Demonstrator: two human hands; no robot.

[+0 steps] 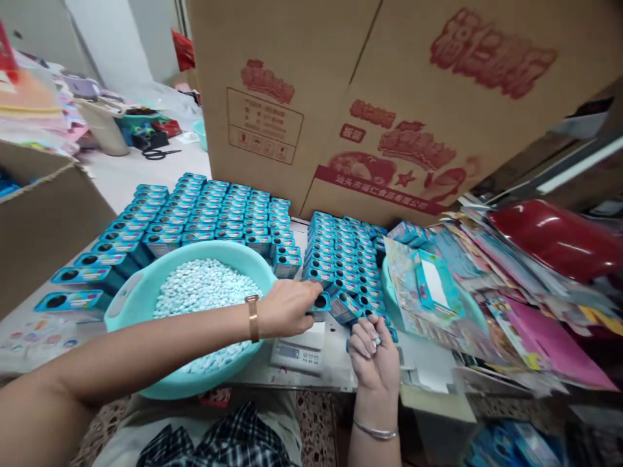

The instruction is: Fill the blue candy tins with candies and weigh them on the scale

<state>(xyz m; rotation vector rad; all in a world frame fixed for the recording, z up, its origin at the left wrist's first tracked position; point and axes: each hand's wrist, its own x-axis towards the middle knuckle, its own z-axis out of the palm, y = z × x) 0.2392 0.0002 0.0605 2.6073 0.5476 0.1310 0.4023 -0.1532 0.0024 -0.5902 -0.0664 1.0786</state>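
Observation:
My left hand [288, 307], with a watch at its wrist, reaches across the basin and is closed on a small blue box [321, 302] with a dark round spot on top. The box is above a white digital scale [298, 353], partly hidden by the hand; whether it touches the scale I cannot tell. My right hand [370, 347] is curled palm up, with small pale blue candies [377, 340] showing between its fingers. A turquoise basin [121, 319] full of similar candies [207, 285] stands to the left, beneath my left forearm.
Rows of blue boxes [195, 207] stand behind the basin, with more rows [341, 250] behind my hands. A large cardboard carton [311, 84] rises at the back. Right are a second basin [389, 292], sticker sheets and a red glossy object [555, 237]. Black scissors [160, 154] lie far left.

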